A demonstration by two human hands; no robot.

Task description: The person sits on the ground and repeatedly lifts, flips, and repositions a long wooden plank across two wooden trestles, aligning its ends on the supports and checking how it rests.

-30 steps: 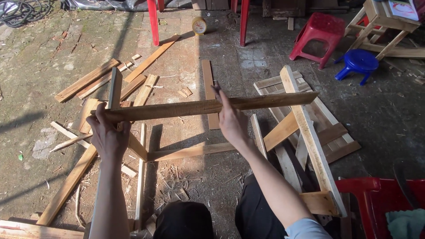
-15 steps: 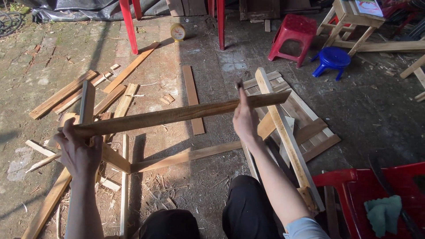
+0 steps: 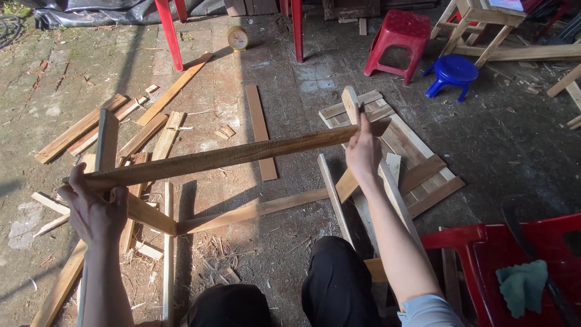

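Observation:
I hold a long wooden slat [image 3: 230, 155] level above the ground, slanting up to the right. My left hand [image 3: 94, 209] grips its near-left end. My right hand [image 3: 363, 151] grips it close to its right end, over a flat pallet-like frame of boards [image 3: 417, 157]. Below the slat, another long board [image 3: 260, 210] lies on the brick floor in front of my knees [image 3: 336, 272].
Loose planks [image 3: 172, 91] and offcuts lie scattered at left with wood shavings. A red stool [image 3: 399, 33], a blue stool [image 3: 451, 72] and a wooden stool stand at the back right. A red plastic chair [image 3: 514, 254] with a green cloth [image 3: 523, 284] is at my right. A yellow round clock [image 3: 237, 37] sits by red legs.
The slat has shifted left and tilted more, its left end lower. My view moved toward the right and both hands kept their grip.

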